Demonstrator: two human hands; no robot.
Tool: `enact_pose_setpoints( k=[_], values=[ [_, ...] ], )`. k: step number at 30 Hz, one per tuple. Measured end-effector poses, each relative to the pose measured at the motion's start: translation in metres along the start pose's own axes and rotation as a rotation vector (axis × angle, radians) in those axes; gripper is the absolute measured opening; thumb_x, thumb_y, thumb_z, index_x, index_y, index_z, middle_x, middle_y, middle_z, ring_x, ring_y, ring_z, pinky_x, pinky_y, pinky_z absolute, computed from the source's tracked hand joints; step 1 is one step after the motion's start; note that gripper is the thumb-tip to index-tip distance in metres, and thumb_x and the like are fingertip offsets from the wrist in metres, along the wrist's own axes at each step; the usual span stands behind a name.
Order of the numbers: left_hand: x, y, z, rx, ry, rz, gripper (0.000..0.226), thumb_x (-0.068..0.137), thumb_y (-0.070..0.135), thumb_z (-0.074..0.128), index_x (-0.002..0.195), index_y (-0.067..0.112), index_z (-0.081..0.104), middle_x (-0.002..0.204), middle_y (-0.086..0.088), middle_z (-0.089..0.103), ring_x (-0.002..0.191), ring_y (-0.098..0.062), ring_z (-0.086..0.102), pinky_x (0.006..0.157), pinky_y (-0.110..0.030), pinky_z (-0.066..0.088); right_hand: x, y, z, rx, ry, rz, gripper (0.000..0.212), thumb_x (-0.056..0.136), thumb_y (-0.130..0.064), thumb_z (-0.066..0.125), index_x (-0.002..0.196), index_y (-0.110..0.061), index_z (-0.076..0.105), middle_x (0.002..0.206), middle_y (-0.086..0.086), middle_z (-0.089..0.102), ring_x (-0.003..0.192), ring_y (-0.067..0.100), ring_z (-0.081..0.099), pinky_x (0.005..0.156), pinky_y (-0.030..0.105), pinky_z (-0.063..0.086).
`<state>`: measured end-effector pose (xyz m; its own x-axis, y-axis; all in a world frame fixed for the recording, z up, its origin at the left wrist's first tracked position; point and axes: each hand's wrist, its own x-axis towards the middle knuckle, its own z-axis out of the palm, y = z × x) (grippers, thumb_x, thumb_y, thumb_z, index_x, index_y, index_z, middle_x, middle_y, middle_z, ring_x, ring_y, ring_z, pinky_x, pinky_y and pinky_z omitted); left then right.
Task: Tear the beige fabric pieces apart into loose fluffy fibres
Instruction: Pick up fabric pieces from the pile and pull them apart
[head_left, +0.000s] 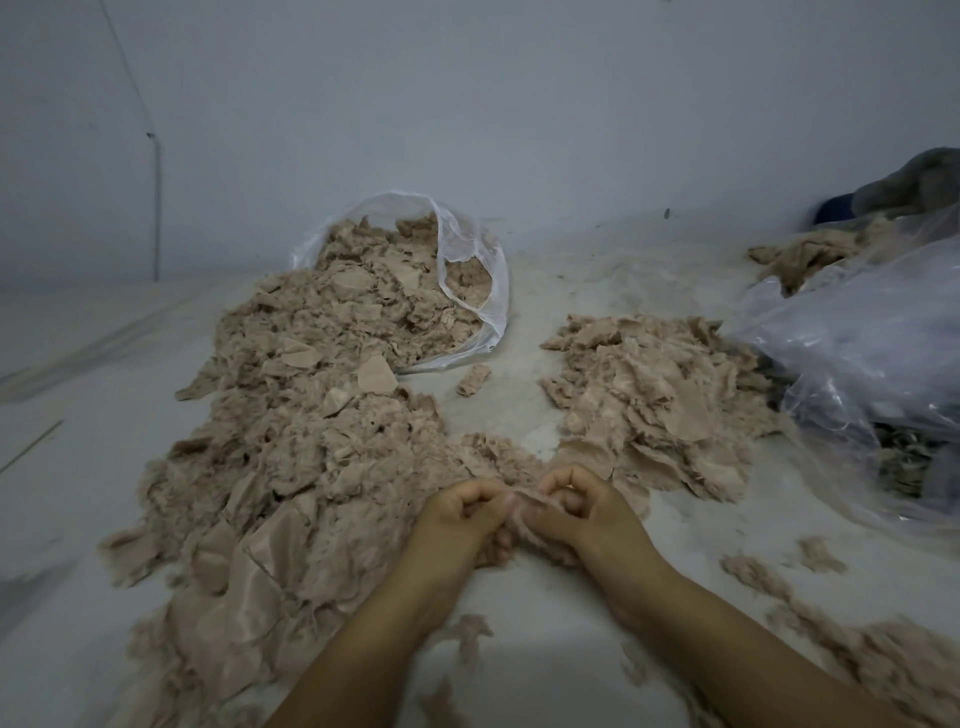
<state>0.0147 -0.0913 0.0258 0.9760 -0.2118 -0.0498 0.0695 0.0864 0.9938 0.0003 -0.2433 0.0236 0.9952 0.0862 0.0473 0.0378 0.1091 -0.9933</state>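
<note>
My left hand (460, 517) and my right hand (582, 512) meet low in the middle of the view, both pinching one small beige fabric piece (524, 501) between curled fingers. A big heap of beige fabric pieces (311, 441) spreads on the pale floor to the left, spilling from an open clear plastic bag (467, 249). A smaller heap of beige pieces (660, 400) lies to the right of my hands. Loose fluffy fibres (883, 665) lie at the lower right.
A large crumpled clear plastic bag (872, 353) lies at the right, with a grey cloth (914, 182) and more beige scraps (810, 254) behind it. A single rolled scrap (474, 379) sits between the heaps. A pale wall rises behind the floor.
</note>
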Motion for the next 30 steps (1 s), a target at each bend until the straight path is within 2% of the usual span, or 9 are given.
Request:
enact_pose_setpoints(
  k=[4, 9, 11, 14, 17, 19, 24, 26, 30],
  values=[
    [-0.001, 0.002, -0.003, 0.136, -0.003, 0.032, 0.019, 0.088, 0.000, 0.059, 0.080, 0.011, 0.073, 0.052, -0.002, 0.057, 0.045, -0.008, 0.049, 0.046, -0.018, 0.044, 0.000, 0.000, -0.002, -0.245, 0.020, -0.079, 0.012, 0.083, -0.010, 0.071, 0.076, -0.014, 0.062, 0.059, -0.008, 0.060, 0.053, 0.003, 0.053, 0.050, 0.016, 0.042],
    [0.006, 0.004, -0.012, 0.091, 0.251, 0.110, 0.017, 0.091, 0.000, 0.055, 0.086, 0.006, 0.070, 0.058, -0.003, 0.057, 0.046, -0.007, 0.047, 0.044, -0.019, 0.042, 0.005, -0.006, -0.010, 0.056, 0.204, -0.026, 0.028, 0.088, -0.003, 0.063, 0.062, -0.014, 0.060, 0.048, 0.004, 0.052, 0.036, 0.011, 0.043, 0.036, 0.018, 0.034],
    [0.002, 0.005, -0.008, 0.048, 0.142, 0.079, 0.016, 0.088, 0.017, 0.061, 0.098, 0.007, 0.068, 0.064, -0.002, 0.060, 0.052, -0.010, 0.051, 0.046, -0.022, 0.043, 0.005, -0.006, -0.009, 0.071, 0.210, -0.037, 0.023, 0.086, -0.003, 0.064, 0.065, -0.011, 0.060, 0.049, 0.005, 0.054, 0.037, 0.011, 0.046, 0.036, 0.019, 0.037],
    [-0.007, -0.001, 0.008, 0.174, -0.064, 0.051, 0.041, 0.066, 0.042, 0.076, 0.101, 0.025, 0.063, 0.076, 0.001, 0.067, 0.060, -0.011, 0.058, 0.051, -0.022, 0.045, 0.000, -0.004, 0.003, 0.104, 0.118, -0.022, 0.010, 0.083, -0.004, 0.068, 0.075, -0.001, 0.061, 0.059, 0.014, 0.064, 0.047, 0.019, 0.060, 0.044, 0.025, 0.049],
    [-0.004, -0.005, 0.011, 0.205, 0.078, 0.128, 0.011, 0.083, 0.016, 0.070, 0.091, 0.021, 0.066, 0.071, -0.003, 0.065, 0.052, -0.010, 0.055, 0.048, -0.022, 0.046, 0.000, -0.005, 0.006, 0.129, 0.147, -0.019, 0.012, 0.083, -0.002, 0.066, 0.073, -0.002, 0.060, 0.056, 0.011, 0.062, 0.043, 0.015, 0.054, 0.043, 0.022, 0.045],
    [0.000, -0.003, 0.006, 0.113, 0.138, 0.086, 0.013, 0.092, 0.004, 0.054, 0.088, 0.009, 0.065, 0.058, -0.005, 0.056, 0.045, -0.012, 0.049, 0.046, -0.023, 0.045, 0.003, -0.005, 0.002, 0.155, 0.188, -0.014, 0.017, 0.085, -0.001, 0.064, 0.070, -0.005, 0.059, 0.049, 0.006, 0.056, 0.039, 0.011, 0.047, 0.040, 0.019, 0.040],
    [-0.002, -0.001, 0.006, -0.061, 0.096, -0.001, 0.025, 0.098, 0.024, 0.046, 0.093, 0.007, 0.065, 0.062, -0.005, 0.061, 0.054, -0.019, 0.055, 0.052, -0.028, 0.045, 0.003, -0.003, 0.002, 0.182, 0.141, 0.045, 0.014, 0.083, -0.008, 0.067, 0.071, -0.006, 0.059, 0.058, 0.009, 0.061, 0.046, 0.016, 0.053, 0.043, 0.022, 0.043],
    [-0.004, -0.001, 0.007, 0.027, 0.057, 0.024, 0.025, 0.095, 0.028, 0.052, 0.090, 0.010, 0.067, 0.067, -0.006, 0.062, 0.057, -0.017, 0.056, 0.054, -0.028, 0.045, 0.003, -0.002, 0.003, 0.172, 0.086, 0.057, 0.012, 0.080, -0.010, 0.069, 0.073, -0.006, 0.060, 0.061, 0.010, 0.064, 0.050, 0.019, 0.056, 0.047, 0.025, 0.046],
    [0.002, 0.002, -0.002, 0.038, 0.220, 0.050, 0.026, 0.097, 0.012, 0.045, 0.072, 0.008, 0.048, 0.051, 0.003, 0.037, 0.037, -0.004, 0.026, 0.034, -0.016, 0.021, 0.005, -0.003, -0.001, 0.177, 0.117, 0.053, 0.014, 0.084, -0.004, 0.065, 0.071, -0.005, 0.058, 0.055, 0.005, 0.061, 0.046, 0.014, 0.055, 0.043, 0.022, 0.044]
  ],
)
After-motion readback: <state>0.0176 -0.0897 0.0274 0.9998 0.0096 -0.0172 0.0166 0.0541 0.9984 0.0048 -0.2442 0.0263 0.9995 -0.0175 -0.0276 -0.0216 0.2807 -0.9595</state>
